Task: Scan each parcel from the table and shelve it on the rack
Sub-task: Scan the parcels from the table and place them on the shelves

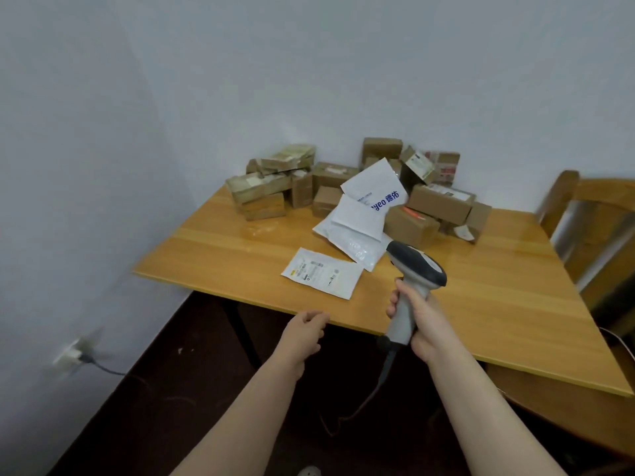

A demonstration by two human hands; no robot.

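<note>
- Our right hand [421, 324] grips the pale grey handle of the scanner [417, 266], whose dark rounded head points out over the surface [223, 255]. Our left hand [305, 333] hovers just off the near edge, fingers loosely curled and holding nothing.
- The nearest parcel is a flat white pouch [321, 273] lying label up close to the near edge. We judge it the next one to scan.
- Behind it, slick white mailers [357, 225] lean on a heap of brown cardboard boxes [439, 201] along the far edge, against the wall. The rack is out of view.
- The glossy film may glare or wrinkle over a barcode, so a read could fail.
- Pulling one mailer free could send the leaning ones sliding across the smooth varnished wood, or tip a stacked box.
- The scanner's cable [378, 389] trails below the near edge and could snag when we turn toward the rack.
</note>
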